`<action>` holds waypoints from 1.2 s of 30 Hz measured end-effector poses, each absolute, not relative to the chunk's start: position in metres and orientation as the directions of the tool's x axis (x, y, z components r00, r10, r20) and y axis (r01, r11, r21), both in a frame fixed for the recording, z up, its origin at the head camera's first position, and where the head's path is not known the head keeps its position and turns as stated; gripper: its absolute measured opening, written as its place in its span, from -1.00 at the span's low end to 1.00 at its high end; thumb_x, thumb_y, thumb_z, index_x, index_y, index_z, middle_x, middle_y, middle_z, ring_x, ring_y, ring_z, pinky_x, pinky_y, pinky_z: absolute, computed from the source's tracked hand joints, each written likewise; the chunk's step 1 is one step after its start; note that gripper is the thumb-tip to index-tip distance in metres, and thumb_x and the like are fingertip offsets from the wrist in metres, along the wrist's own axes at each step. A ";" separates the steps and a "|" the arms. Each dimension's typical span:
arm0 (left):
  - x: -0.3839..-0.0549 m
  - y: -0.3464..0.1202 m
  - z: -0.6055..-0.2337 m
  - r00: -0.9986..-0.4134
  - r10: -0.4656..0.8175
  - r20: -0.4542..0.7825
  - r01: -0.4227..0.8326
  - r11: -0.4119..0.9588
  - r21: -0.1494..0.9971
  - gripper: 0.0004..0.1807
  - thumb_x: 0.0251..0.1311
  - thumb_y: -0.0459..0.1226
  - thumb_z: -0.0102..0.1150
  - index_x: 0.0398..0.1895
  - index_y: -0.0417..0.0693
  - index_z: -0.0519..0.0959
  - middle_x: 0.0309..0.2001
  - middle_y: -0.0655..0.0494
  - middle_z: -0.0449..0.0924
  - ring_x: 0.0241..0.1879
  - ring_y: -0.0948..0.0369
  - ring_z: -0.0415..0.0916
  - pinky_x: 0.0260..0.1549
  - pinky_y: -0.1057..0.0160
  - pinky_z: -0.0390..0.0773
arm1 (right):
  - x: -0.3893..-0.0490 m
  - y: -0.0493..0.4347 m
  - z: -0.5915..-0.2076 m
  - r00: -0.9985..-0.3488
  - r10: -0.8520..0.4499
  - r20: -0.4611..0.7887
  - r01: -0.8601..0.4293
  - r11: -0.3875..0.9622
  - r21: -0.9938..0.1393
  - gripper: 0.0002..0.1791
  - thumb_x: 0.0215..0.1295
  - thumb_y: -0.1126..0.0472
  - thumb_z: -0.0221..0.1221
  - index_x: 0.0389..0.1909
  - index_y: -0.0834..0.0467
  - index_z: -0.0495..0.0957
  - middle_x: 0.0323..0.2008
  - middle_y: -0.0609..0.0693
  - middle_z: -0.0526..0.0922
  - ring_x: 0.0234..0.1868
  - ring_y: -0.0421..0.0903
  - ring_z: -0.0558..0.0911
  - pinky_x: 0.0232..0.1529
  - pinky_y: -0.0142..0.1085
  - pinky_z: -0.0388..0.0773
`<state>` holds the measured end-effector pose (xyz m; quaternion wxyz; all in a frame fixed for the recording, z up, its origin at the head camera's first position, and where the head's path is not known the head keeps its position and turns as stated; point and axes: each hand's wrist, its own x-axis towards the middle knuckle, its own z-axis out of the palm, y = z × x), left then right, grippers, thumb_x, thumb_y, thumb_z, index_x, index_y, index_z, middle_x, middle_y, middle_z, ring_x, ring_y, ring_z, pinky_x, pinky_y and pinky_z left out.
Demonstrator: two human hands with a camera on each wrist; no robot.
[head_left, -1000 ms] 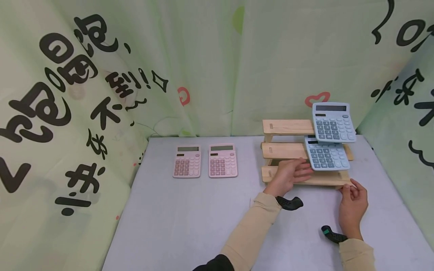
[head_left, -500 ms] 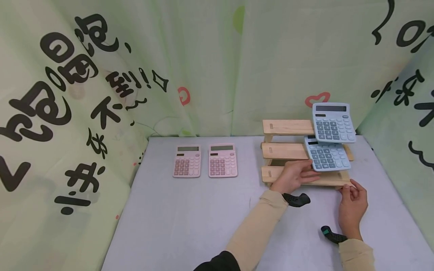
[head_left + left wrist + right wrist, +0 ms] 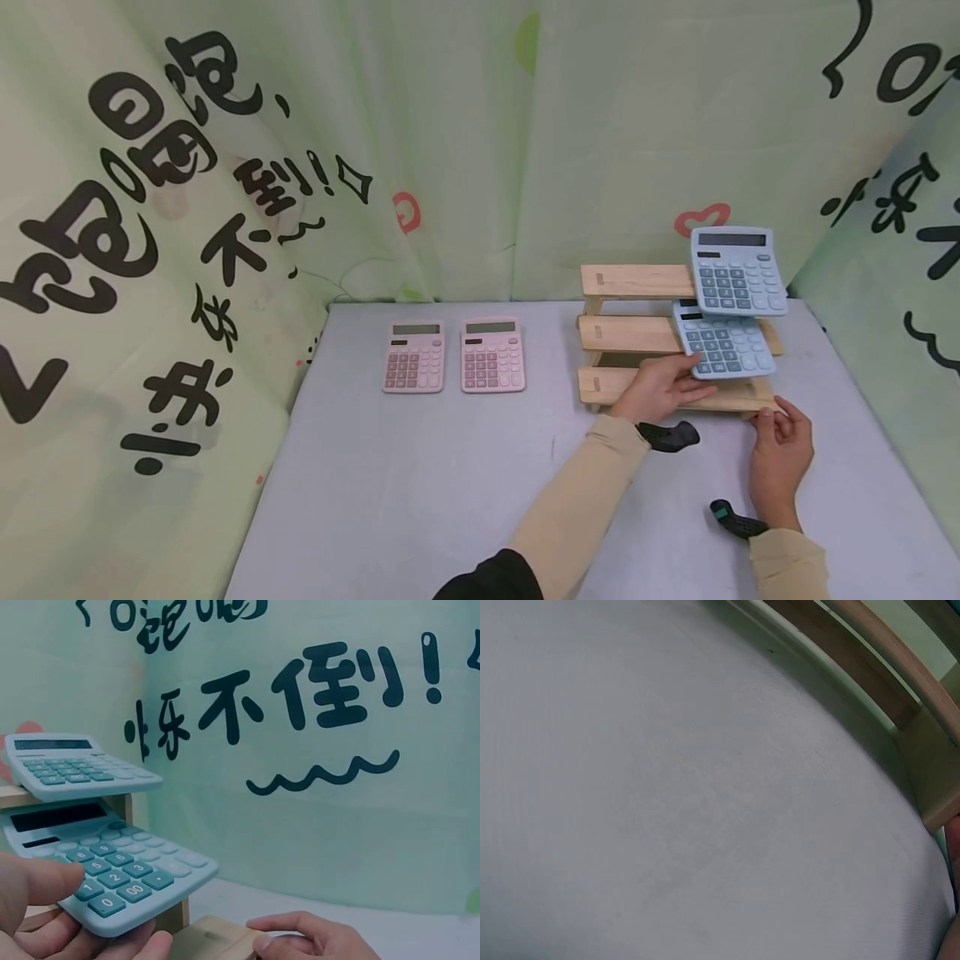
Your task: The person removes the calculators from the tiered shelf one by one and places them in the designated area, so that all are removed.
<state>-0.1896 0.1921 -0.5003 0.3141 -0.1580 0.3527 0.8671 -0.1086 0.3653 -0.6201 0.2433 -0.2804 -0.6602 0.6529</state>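
Note:
A three-tier wooden rack [image 3: 626, 335] stands at the right of the table. One light blue calculator [image 3: 738, 271] leans on its top tier; a second light blue calculator [image 3: 729, 346] sits lower, slightly tilted, overlapping the middle tier. My left hand [image 3: 656, 390] holds the lower calculator by its near left corner. The left wrist view shows the thumb on the keys of this calculator [image 3: 124, 874] and the fingers beneath it. With thumb and fingers, my right hand [image 3: 782, 458] grips the front right corner of the bottom tier.
Two pink calculators [image 3: 415, 358] lie side by side on the white-covered table [image 3: 420, 500], left of the rack. A printed green curtain [image 3: 450, 150] closes off the back and sides. In the right wrist view, the rack's wooden slats [image 3: 900, 660] cross the upper right.
My left hand has slid right along the bottom tier to the lower blue calculator and taken its near left corner. That calculator shifted slightly right. My right hand stays on the rack.

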 end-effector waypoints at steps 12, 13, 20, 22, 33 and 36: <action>-0.187 0.194 -0.504 -0.752 0.386 -0.535 -0.646 -0.596 0.478 -0.80 0.44 -0.44 0.19 0.03 -0.25 0.68 -0.04 -0.19 0.69 0.20 -0.16 0.64 0.29 -0.15 0.57 | -0.108 0.363 -0.616 -0.724 0.689 -0.023 0.045 0.013 -0.999 -0.54 0.58 0.19 0.10 0.43 0.09 0.38 -0.17 -0.23 0.56 -0.14 -0.37 0.57 -0.15 -0.75 0.51; -0.186 0.194 -0.505 -0.753 0.380 -0.537 -0.643 -0.599 0.477 -0.81 0.43 -0.43 0.20 0.02 -0.24 0.68 -0.06 -0.18 0.68 0.19 -0.15 0.65 0.28 -0.15 0.58 | -0.108 0.363 -0.617 -0.723 0.690 -0.023 0.045 0.013 -0.999 -0.54 0.58 0.19 0.10 0.42 0.08 0.39 -0.17 -0.23 0.57 -0.14 -0.37 0.57 -0.15 -0.75 0.51; -0.184 0.192 -0.507 -0.765 0.366 -0.529 -0.629 -0.600 0.494 -0.82 0.42 -0.39 0.24 0.01 -0.18 0.70 -0.06 -0.15 0.73 0.18 -0.12 0.67 0.25 -0.18 0.59 | -0.110 0.366 -0.623 -0.722 0.692 -0.011 0.052 0.038 -0.998 -0.54 0.59 0.18 0.10 0.43 0.08 0.38 -0.17 -0.25 0.57 -0.13 -0.39 0.57 -0.13 -0.76 0.51; -0.183 0.190 -0.507 -0.769 0.379 -0.515 -0.628 -0.598 0.498 -0.81 0.42 -0.39 0.23 0.03 -0.17 0.70 -0.03 -0.14 0.74 0.19 -0.10 0.67 0.26 -0.18 0.58 | -0.110 0.365 -0.620 -0.722 0.692 -0.008 0.037 0.026 -0.999 -0.55 0.58 0.20 0.10 0.42 0.09 0.39 -0.17 -0.24 0.57 -0.14 -0.38 0.58 -0.13 -0.75 0.52; -0.178 0.176 -0.510 -0.795 0.441 -0.416 -0.606 -0.563 0.562 -0.74 0.48 -0.35 0.18 0.14 -0.14 0.66 0.09 -0.13 0.71 0.25 -0.08 0.63 0.28 -0.19 0.55 | -0.106 0.358 -0.608 -0.717 0.696 -0.031 0.067 0.025 -0.997 -0.55 0.59 0.22 0.08 0.43 0.07 0.38 -0.16 -0.27 0.56 -0.12 -0.40 0.56 -0.14 -0.77 0.50; -0.177 0.172 -0.512 -0.800 0.443 -0.405 -0.599 -0.552 0.580 -0.73 0.48 -0.32 0.18 0.16 -0.11 0.66 0.10 -0.12 0.71 0.25 -0.08 0.63 0.28 -0.20 0.55 | -0.107 0.358 -0.608 -0.717 0.696 -0.037 0.064 0.013 -0.998 -0.56 0.59 0.22 0.08 0.42 0.06 0.39 -0.17 -0.26 0.57 -0.13 -0.40 0.56 -0.16 -0.77 0.50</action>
